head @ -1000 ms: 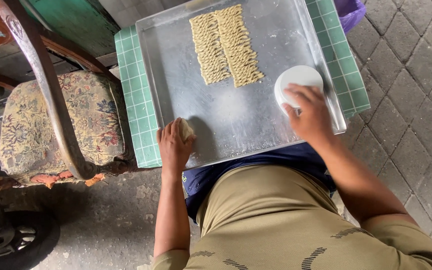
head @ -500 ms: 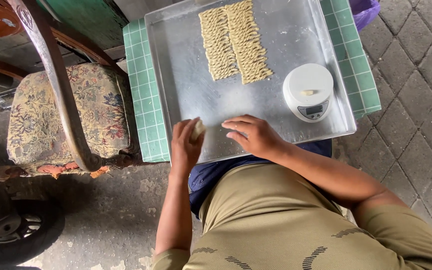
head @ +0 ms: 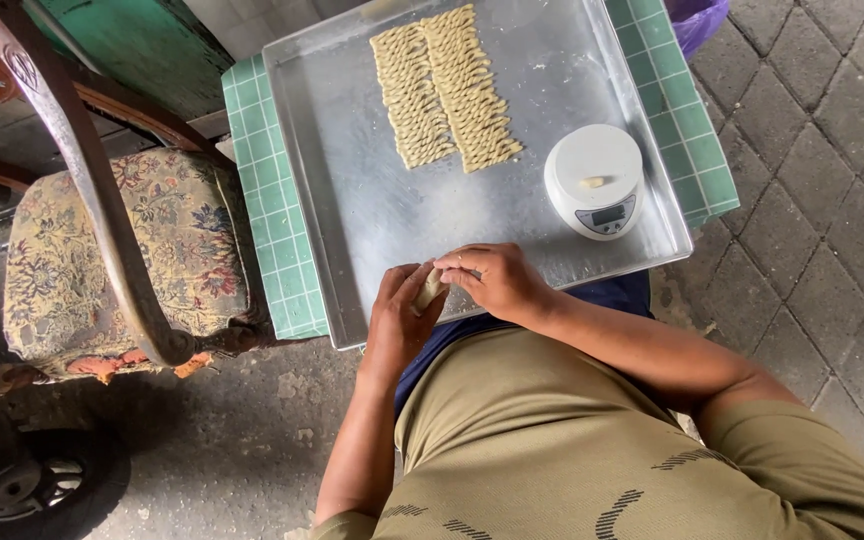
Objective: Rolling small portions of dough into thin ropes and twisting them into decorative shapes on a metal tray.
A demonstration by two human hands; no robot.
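- The left hand and the right hand meet at the near edge of the metal tray, both closed around 1 small pale lump of dough – the left fingers curl under it, the right fingertips pinch it from above.
- The lump sits between the 2 hands, just above the tray's near rim, so little of it shows.
- To work the piece well, I judge it best to keep it pinched lightly and turn it evenly – too hard a squeeze would flatten it, and the shaped ones on the tray look thin and twisted.
- Holding the hands low over the tray seems wise, so a dropped bit lands on metal and not on the paving.
- The tray is wide, shallow and silver; at its far side lie 2 tight rows of twisted dough sticks, side by side and touching.
- On the tray's right stands a small round white kitchen scale with 1 little dough piece on its platform.
- The tray rests on a green checked cloth; a floral cushioned chair stands to the left.
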